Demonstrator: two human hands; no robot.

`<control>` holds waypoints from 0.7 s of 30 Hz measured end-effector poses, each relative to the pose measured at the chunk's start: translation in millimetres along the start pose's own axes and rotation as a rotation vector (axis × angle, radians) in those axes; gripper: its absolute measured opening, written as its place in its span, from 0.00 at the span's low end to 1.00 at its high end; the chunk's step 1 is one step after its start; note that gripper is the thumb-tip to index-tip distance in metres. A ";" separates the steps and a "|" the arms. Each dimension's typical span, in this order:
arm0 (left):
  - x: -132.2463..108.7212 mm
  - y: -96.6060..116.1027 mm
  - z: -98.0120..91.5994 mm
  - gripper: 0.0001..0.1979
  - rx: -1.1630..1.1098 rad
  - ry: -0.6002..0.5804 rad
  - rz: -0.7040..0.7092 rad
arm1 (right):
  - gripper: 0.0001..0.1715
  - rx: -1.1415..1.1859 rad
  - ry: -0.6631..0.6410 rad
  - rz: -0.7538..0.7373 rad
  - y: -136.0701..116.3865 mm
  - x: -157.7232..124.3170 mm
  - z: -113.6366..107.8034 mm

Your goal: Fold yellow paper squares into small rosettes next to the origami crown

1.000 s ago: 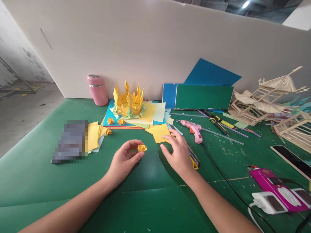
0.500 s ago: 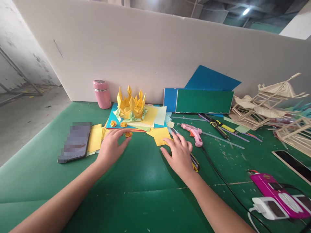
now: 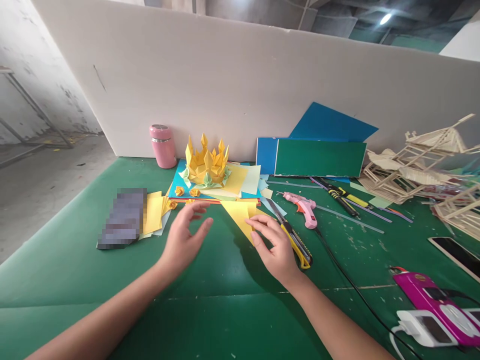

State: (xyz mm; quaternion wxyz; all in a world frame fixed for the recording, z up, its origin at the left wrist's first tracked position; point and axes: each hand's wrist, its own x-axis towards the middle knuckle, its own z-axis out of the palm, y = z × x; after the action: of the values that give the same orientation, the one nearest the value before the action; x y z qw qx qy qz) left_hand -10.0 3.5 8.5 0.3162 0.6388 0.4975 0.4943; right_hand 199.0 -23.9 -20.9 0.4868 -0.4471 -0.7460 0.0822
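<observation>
My right hand [image 3: 275, 247] pinches a yellow paper sheet [image 3: 239, 216] by its right side, slightly above the green table. Over the table to the left, my left hand [image 3: 186, 234] has its fingers apart and holds nothing; its fingertips are close to small folded orange paper pieces [image 3: 194, 192]. Behind the hands stands a yellow folded-paper crown [image 3: 208, 162] with pale green pieces round its base, resting on stacked coloured sheets [image 3: 252, 180]. A yellow utility knife [image 3: 300, 247] lies just right of my right hand.
A pink glue gun [image 3: 305, 207] with a black cable lies at the right, near pliers [image 3: 339, 197]. Farther right are stick models [image 3: 405, 172], a phone [image 3: 457, 255] and a magenta power strip [image 3: 431, 300]. A pink flask [image 3: 164, 147] and yellow papers [image 3: 153, 212] are at the left.
The yellow sheet that lay on the table is now lifted and tilted in my right hand. My left hand has moved away from the small orange pieces. The knife shows more fully.
</observation>
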 end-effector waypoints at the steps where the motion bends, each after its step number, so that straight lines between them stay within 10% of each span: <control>1: -8.1 5.3 6.3 0.16 -0.179 -0.028 -0.170 | 0.17 0.015 0.002 -0.041 -4.4 -0.5 -0.2; 5: -24.1 16.7 19.5 0.20 -0.753 -0.184 -0.542 | 0.19 0.020 -0.161 -0.259 -16.4 -2.9 1.8; 10: -21.7 15.2 13.5 0.12 -0.821 -0.216 -0.686 | 0.18 0.013 -0.355 -0.363 -21.1 -4.2 4.8; 21: -24.7 2.2 15.5 0.18 -0.721 -0.299 -0.616 | 0.22 -0.099 -0.426 -0.383 -16.5 -4.7 -0.1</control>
State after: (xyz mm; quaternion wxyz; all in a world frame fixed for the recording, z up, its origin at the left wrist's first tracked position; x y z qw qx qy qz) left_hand 5.0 -19.2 -2.2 0.7165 0.3759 0.4097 0.4213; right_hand 190.0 -37.1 -14.7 0.3034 -0.2939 -0.9053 0.0440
